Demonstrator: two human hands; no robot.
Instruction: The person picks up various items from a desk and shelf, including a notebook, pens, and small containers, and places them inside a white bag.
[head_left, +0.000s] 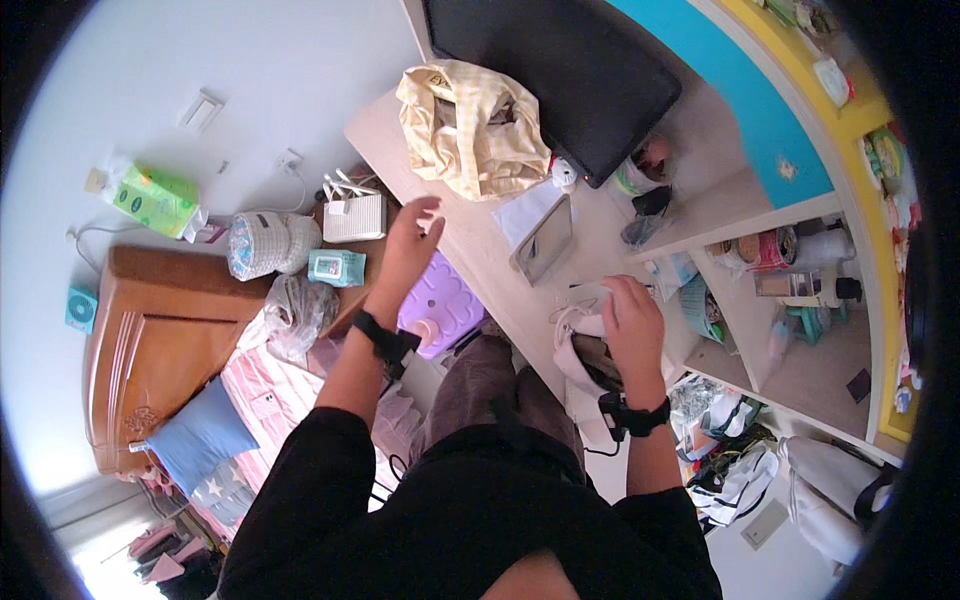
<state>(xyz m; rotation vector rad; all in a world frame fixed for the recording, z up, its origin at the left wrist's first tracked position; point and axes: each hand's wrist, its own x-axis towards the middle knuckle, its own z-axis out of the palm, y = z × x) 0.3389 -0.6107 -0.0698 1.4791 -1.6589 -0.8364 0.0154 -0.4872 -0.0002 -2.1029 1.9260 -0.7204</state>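
Note:
My left hand (407, 241) is raised near the desk's edge, fingers apart and holding nothing, above a purple plastic stool (442, 300). My right hand (632, 322) hangs over an opened pale fabric bag (574, 360) on the desk (480, 240); its fingertips are by a small clear, thin item, and whether they grip it is unclear. Between the hands, a rectangular clear-fronted case (544, 240) stands tilted beside a white sheet (529, 210). A yellow checked cloth bag (480, 135) lies farther back. The inside of the pale bag is partly hidden by my right hand.
A large black monitor (562, 75) stands at the back, with a small white figurine (562, 174) beside it. Shelves (802, 375) with bottles and boxes are at the right. At the left are a white router (356, 219), a wipes pack (337, 268) and a bed's wooden headboard (172, 352).

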